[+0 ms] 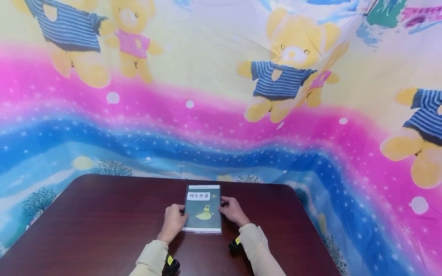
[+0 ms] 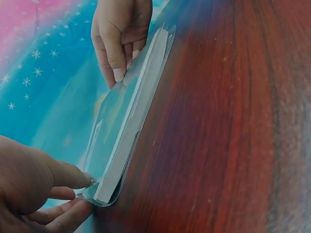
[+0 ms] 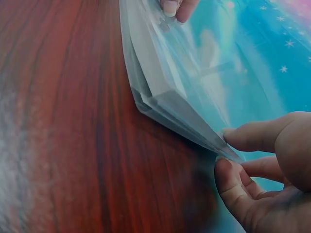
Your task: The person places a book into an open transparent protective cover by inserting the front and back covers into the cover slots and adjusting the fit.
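A dark green book [image 1: 202, 209] with a white title label and a yellow-green drawing is tilted up a little above the table, inside a clear plastic cover [image 3: 214, 97]. My left hand [image 1: 173, 220] pinches the cover's left edge between thumb and fingers. On the opposite side, my right hand [image 1: 235, 211] pinches the right edge, thumb on top and fingers beneath. The pale page block [image 2: 131, 126] shows from below in the left wrist view, with the cover reaching past it. The book's front face is washed out by glare in both wrist views.
Under the hands lies a dark reddish-brown wooden table [image 1: 103, 226] with rounded far corners. A cloth backdrop [image 1: 207, 126] printed with teddy bears and snowflakes hangs behind and beside it. Each wrist carries a small black camera [image 1: 235, 245] near the cream sleeve.
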Motion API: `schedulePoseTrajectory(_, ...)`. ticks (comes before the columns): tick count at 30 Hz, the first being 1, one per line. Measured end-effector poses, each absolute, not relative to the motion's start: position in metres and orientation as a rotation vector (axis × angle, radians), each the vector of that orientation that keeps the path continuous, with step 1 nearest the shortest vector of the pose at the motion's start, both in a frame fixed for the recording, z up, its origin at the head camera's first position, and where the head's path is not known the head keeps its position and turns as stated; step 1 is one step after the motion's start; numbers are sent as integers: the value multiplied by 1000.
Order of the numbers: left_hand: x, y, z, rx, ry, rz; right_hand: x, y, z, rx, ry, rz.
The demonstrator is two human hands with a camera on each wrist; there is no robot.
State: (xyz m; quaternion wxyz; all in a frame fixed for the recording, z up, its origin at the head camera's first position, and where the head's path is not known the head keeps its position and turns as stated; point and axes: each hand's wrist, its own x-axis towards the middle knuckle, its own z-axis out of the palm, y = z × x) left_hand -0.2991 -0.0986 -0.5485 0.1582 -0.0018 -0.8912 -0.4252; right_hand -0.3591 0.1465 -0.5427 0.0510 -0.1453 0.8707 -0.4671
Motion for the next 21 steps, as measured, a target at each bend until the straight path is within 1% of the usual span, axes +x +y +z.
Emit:
schedulePoseTrajectory(8,-302,-97,-549,-13,-2571,-1189,-359,147,-540,-392,2698,-1319)
schedulePoseTrajectory(13,-302,-97,-548,-41,-2557,-1152,-358,147,-538,-414,2715,-1273)
schedulePoseTrajectory(21,-295,-99,-552,-41,-2526,-1108,-352,152,-539,-393,2712,-1324)
